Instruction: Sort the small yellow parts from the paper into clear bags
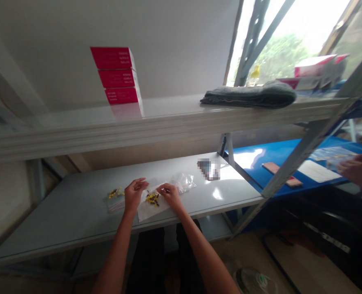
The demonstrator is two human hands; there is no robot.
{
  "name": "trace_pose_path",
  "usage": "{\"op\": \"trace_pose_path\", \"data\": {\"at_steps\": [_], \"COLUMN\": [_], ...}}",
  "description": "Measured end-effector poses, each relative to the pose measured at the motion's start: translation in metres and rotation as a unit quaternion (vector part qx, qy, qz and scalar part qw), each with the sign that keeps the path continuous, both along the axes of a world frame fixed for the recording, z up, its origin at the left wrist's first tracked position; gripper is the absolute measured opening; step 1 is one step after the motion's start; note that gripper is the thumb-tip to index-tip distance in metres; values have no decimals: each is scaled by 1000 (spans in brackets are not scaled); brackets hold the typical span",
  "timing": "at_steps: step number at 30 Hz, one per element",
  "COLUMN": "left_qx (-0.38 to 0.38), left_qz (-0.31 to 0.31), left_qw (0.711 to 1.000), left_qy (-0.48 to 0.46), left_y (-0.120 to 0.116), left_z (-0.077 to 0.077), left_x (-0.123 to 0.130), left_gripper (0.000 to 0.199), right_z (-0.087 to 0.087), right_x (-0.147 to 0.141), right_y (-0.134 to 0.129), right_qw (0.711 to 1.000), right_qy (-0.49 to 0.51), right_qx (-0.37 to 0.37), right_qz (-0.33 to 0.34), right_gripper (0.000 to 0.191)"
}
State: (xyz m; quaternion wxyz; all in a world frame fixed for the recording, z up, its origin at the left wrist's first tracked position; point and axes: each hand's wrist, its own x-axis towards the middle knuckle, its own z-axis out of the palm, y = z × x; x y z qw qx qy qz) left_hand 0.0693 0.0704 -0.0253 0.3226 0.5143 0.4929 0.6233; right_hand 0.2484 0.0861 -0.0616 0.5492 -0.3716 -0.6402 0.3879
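Small yellow and dark pieces (153, 199) lie in a loose heap on a white sheet (144, 213) at the shelf's front edge. Left of the heap is my left hand (133, 193), its fingers curled and thumb close to the fingertips. On the opposite side, my right hand (170, 194) is bent into a pinch over the sheet's right part. Whatever either hand holds is too small to make out. A clear zip bag (116, 205) beside my left wrist has more yellow and dark pieces at its top. Beyond my right hand rests a crumpled clear plastic bag (184, 182).
A blurred-out object (209, 169) lies farther right on the grey shelf (86, 204). Above, an upper shelf (168, 126) carries red boxes (119, 77) and a folded grey cloth (248, 96). Past a metal post, another person's hand (358, 171) is over a blue table (251, 163) with a phone (281, 174).
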Motion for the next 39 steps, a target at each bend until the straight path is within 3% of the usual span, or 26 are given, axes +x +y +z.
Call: {"op": "trace_pose_path", "data": {"at_steps": [7, 14, 18, 22, 26, 29, 32, 34, 37, 39], "left_qx": [-28, -15, -15, 1, -13, -28, -11, 12, 21, 9], "left_qz": [-20, -12, -4, 64, 214, 225, 234, 255, 298, 309], "left_qw": [994, 983, 979, 957, 885, 859, 859, 868, 889, 913], "left_qy": [106, 183, 203, 283, 413, 459, 455, 427, 346, 267], "left_y": [-13, -20, -22, -31, -44, -49, -49, -48, -49, -51], "left_z": [-9, -11, -12, -19, -30, -35, -33, -30, -25, -24], "left_x": [-5, 11, 7, -26, -76, -101, -105, -101, -90, -81], "left_gripper": [53, 53, 50, 45, 36, 30, 21, 19, 26, 36], "right_z": [-2, -3, 1, 7, 10, 12, 14, 14, 13, 13], "right_x": [1, -1, -2, 0, 6, 12, 14, 13, 4, -10], "right_y": [5, 2, -1, -3, -4, -5, -8, -12, -21, -31], "right_qw": [997, 999, 998, 991, 957, 923, 901, 906, 936, 957], "right_qy": [40, 23, 34, 92, 162, 165, 124, 87, 4, -66], "right_qx": [-36, -20, -21, -16, -37, -73, -98, -83, 10, 81], "right_qz": [-54, -35, -38, -95, -238, -340, -404, -406, -351, -272], "right_gripper": [18, 20, 21, 25, 28, 32, 35, 34, 27, 23]}}
